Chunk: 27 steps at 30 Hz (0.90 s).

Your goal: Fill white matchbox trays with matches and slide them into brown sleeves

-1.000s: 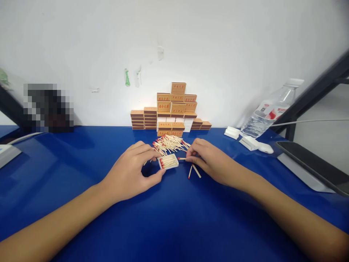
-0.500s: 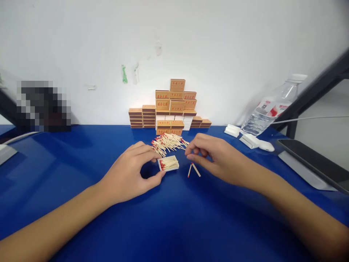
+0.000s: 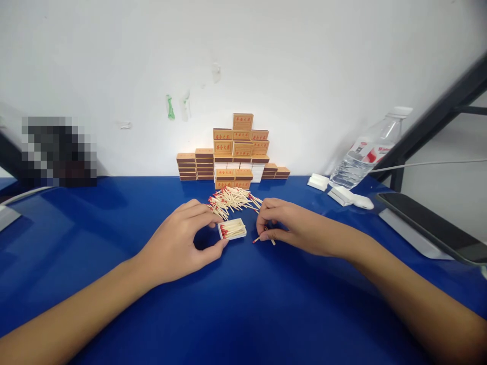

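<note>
A small white matchbox tray (image 3: 232,229) filled with red-tipped matches lies on the blue table (image 3: 243,304). My left hand (image 3: 182,241) holds the tray between thumb and forefinger. My right hand (image 3: 287,225) rests just right of the tray, fingers curled and pinched on two loose matches (image 3: 257,239) that lie on the table. A heap of loose matches (image 3: 234,198) lies just behind the tray.
Stacked matchboxes (image 3: 232,154) stand against the white wall. A water bottle (image 3: 365,154) leans at the back right beside small white boxes (image 3: 340,194). A dark phone (image 3: 433,228) lies on a stand at the right. A cable and a grey device sit at the far left.
My right hand put a match into the tray, lifted, then came down onto the two loose matches right of the tray. My left hand stayed on the tray.
</note>
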Available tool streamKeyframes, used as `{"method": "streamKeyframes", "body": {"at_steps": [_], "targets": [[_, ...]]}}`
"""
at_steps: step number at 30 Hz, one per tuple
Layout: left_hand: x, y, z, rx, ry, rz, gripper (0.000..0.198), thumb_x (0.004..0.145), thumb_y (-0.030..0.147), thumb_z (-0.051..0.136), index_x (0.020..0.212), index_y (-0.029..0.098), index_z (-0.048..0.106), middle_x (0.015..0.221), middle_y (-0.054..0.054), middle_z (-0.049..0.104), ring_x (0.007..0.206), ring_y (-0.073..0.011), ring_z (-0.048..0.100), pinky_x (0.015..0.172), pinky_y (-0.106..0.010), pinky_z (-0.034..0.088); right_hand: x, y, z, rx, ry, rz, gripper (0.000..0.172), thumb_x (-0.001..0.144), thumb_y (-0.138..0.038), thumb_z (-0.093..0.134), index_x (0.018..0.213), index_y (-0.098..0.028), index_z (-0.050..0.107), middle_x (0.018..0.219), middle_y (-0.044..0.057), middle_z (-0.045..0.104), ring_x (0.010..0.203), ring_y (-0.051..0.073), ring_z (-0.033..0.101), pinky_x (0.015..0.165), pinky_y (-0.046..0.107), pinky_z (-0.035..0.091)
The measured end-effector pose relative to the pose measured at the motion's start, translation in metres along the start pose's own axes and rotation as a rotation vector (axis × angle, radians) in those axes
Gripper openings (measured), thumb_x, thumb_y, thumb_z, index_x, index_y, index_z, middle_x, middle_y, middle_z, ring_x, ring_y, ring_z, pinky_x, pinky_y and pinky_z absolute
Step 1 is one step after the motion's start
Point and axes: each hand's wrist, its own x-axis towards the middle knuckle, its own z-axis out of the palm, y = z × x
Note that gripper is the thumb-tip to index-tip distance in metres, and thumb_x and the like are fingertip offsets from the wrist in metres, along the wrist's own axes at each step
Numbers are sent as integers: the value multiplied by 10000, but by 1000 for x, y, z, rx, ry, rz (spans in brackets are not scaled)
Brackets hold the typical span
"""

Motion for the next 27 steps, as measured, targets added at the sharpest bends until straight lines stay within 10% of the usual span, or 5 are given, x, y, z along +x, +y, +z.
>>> {"method": "streamKeyframes", "body": {"at_steps": [10,27], "targets": [[1,7,1,-7,-18,7,107,907,271,708,994,208,706,906,-42,702,845,-216,599,796,-393,511,9,-31,20,-89,362,-48,102,1037,-264,579,960,-224,634,1025,71,646,987,230,572,849,370,468],[1,14,2,-40,-38,64,145,883,249,729,1017,202,701,937,-44,719,874,-220,627,836,-403,519,5,-35,24,-128,141,-49,89,1036,-236,598,1014,-195,675,1065,70,607,957,202,591,823,339,479]]}}
